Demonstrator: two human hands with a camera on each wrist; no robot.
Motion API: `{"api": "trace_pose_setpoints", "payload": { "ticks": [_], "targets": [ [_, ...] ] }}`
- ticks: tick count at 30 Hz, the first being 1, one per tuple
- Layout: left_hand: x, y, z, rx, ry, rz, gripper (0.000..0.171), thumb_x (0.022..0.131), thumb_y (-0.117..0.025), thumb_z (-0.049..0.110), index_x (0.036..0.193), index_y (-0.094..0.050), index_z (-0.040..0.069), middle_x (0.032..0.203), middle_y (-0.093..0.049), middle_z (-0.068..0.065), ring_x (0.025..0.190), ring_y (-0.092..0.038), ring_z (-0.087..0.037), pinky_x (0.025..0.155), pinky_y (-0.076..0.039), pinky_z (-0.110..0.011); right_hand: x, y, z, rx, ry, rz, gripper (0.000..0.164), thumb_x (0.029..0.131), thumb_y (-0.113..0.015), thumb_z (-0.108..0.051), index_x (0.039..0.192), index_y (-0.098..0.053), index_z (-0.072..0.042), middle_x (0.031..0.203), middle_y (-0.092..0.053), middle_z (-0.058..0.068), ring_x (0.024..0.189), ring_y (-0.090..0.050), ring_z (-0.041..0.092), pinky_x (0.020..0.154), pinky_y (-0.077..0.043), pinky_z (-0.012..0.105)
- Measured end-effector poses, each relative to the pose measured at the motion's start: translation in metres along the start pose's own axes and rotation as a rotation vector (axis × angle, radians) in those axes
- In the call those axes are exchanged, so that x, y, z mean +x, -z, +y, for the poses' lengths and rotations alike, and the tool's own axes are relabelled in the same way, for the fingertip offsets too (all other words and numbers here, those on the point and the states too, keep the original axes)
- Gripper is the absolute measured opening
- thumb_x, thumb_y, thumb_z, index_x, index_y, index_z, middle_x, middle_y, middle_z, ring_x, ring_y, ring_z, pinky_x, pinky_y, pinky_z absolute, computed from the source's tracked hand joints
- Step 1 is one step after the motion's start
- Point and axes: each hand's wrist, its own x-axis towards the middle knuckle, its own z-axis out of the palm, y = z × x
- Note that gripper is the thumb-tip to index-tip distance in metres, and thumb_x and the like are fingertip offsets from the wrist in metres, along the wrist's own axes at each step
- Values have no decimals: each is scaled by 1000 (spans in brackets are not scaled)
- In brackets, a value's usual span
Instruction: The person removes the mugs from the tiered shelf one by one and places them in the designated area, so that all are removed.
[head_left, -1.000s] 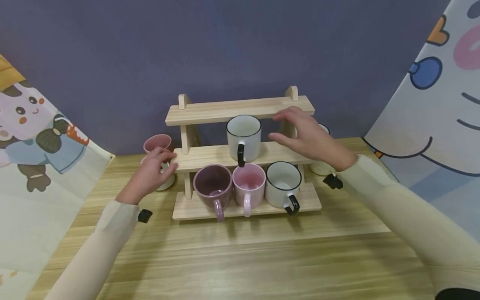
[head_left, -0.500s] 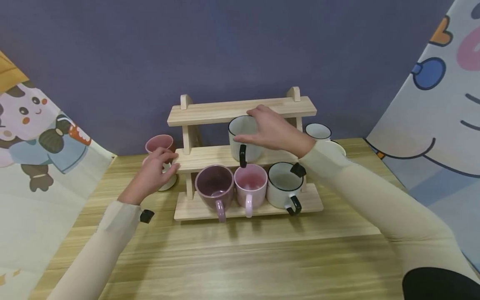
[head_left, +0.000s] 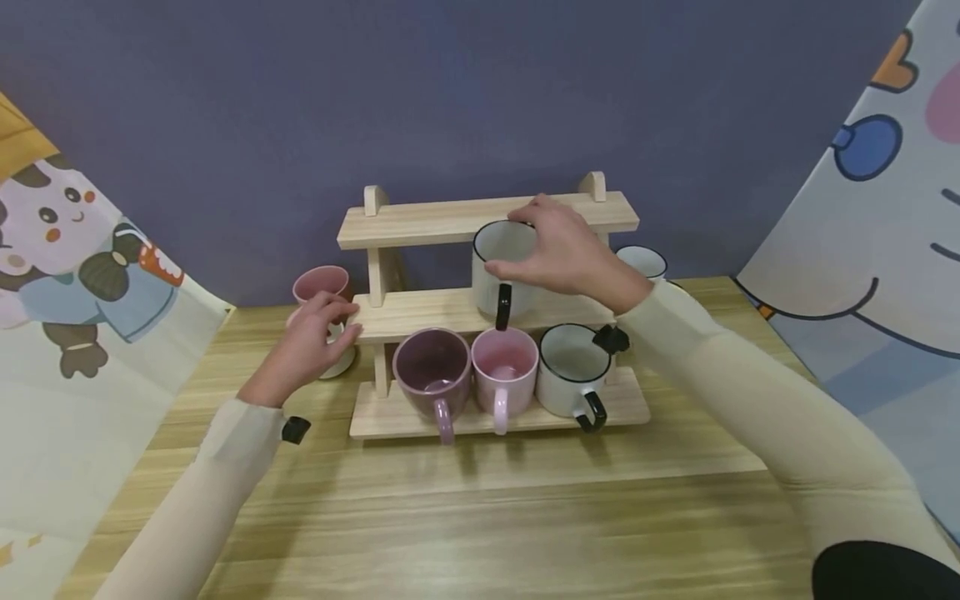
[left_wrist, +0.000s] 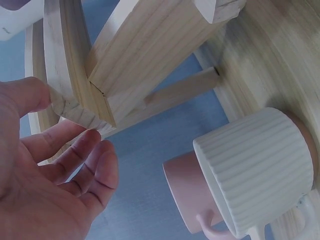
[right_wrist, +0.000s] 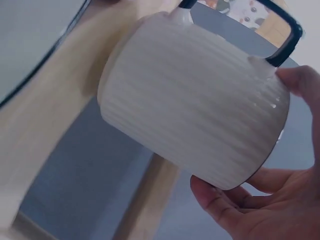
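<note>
1 white mug held at rim, right grip spread wide; left grip pinching middle shelf.

We see soft, even light in the head view, a pale sheen on the near worktop and faint shadows below the pink mug; wide-angle stretching tilts the outer edges. Our left wrist view shows the wooden shelf fairly clearly; our right is hazier, tiny highlights dotting the white mug.

A grey-blue backdrop stands behind a wood-grain table, cartoon-printed sheets at either side
</note>
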Motion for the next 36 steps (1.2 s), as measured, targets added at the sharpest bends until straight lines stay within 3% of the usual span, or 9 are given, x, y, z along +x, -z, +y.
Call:
{"api": "trace_pose_setpoints", "payload": {
  "ticks": [7, 11, 18, 25, 30, 36],
  "targets": [
    [1, -1, -1, -7, -8, 12, 28, 91, -62, 10, 112, -62, -9, 103, -54, -18, 89, -53, -31, 80, -39, -47, -22, 32, 9, 44, -10, 60, 75, 76, -68, -55, 130, -55, -4, 113, -49, 8, 96, -46, 24, 78, -38, 40],
    [2, -1, 0, -16, -7, 7, 28, 91, -62, 9, 112, -62, -9, 104, -54, -18, 89, -53, -30, 75, -44, -44, -42, 52, 17, 32, 7, 96, 68, 77, -69, -50, 129, -57, -7, 108, -50, 6, 89, -45, 24, 72, -35, 38],
    [1, 0, 1, -32, 15, -18, 30, 92, -60, 11, 114, -61, -9, 106, -53, -18, 91, -52, -30, 71, -47, -43, -84, 79, 45, 15, 63, 147, 60, 74, -76, -36, 127, -60, -10, 113, -54, 4, 98, -50, 25, 74, -34, 42],
    [-2, 0, -1, -33, 19, -25, 31, 93, -60, 12, 116, -60, -8, 107, -52, -17, 91, -51, -30, 70, -48, -43, -127, 78, 88, 48, 155, 166, 66, 64, -83, -15, 126, -60, -9, 115, -55, 6, 106, -49, 26, 80, -35, 49],
    [-1, -1, 0, -30, 20, -32, 31, 93, -60, 12, 116, -59, -8, 108, -51, -18, 91, -50, -30, 70, -47, -42, -156, 73, 110, 6, 148, 141, 70, 61, -85, -13, 126, -60, -9, 115, -54, 4, 106, -48, 24, 79, -33, 40],
    [0, 0, 0, -19, 19, -23, 32, 92, -60, 12, 116, -59, -9, 109, -52, -18, 91, -52, -31, 70, -47, -42, -170, 59, 135, -15, 152, 132, 74, 53, -90, -16, 121, -63, -8, 116, -57, 2, 105, -49, 22, 83, -30, 22]
  ]
}}
